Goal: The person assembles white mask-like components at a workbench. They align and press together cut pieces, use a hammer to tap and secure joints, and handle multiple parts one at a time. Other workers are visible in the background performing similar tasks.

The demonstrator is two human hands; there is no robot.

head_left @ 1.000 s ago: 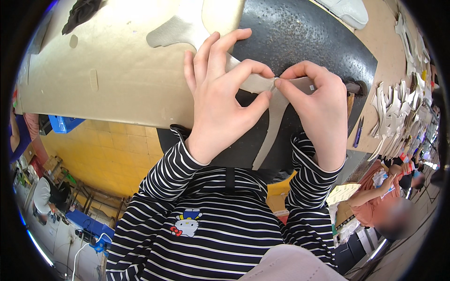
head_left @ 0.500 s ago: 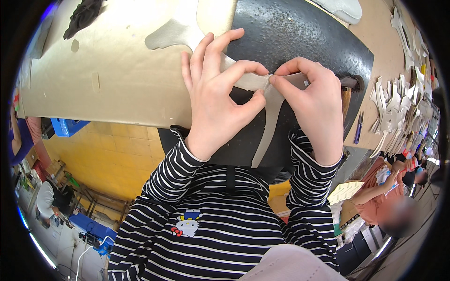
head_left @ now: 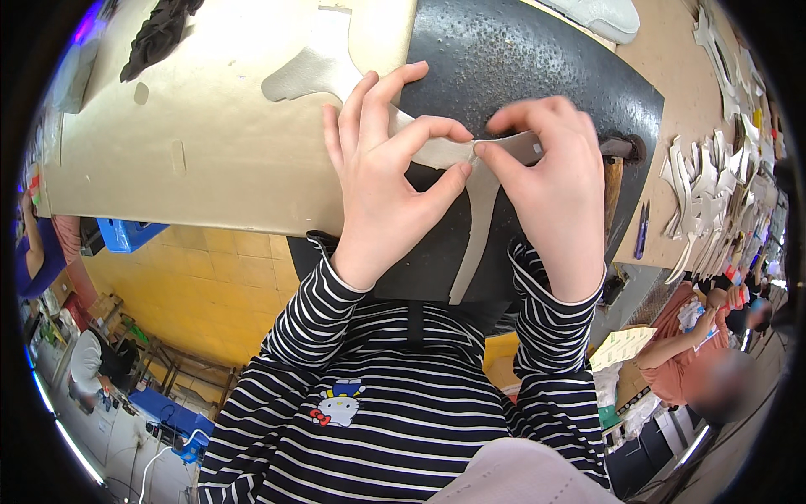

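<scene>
A branching beige leather-like piece (head_left: 477, 227) lies across a dark, pitted slab (head_left: 537, 59). One narrow strip runs down toward my body; another part spreads at the upper left. My left hand (head_left: 378, 193) pinches the piece near its joint between thumb and forefinger, with its other fingers raised and spread. On the right of the same joint, the thumb of my right hand (head_left: 554, 181) presses the piece. That hand's forefinger is lifted slightly off and blurred, its other fingers curled. A small white mark shows on the short right branch, partly covered by my right hand.
Right of my right hand lies a hammer (head_left: 619, 151) with a wooden handle, then a pen (head_left: 641, 231). Many cut beige pieces (head_left: 705, 181) are heaped at the far right. A gold-beige sheet (head_left: 210, 143) covers the left, with black cloth (head_left: 159, 34) on it. A person (head_left: 684, 344) sits at right.
My right forefinger has lifted away from the joint while the thumb stays on the piece. My left hand keeps its pinch. The whole view has shifted slightly.
</scene>
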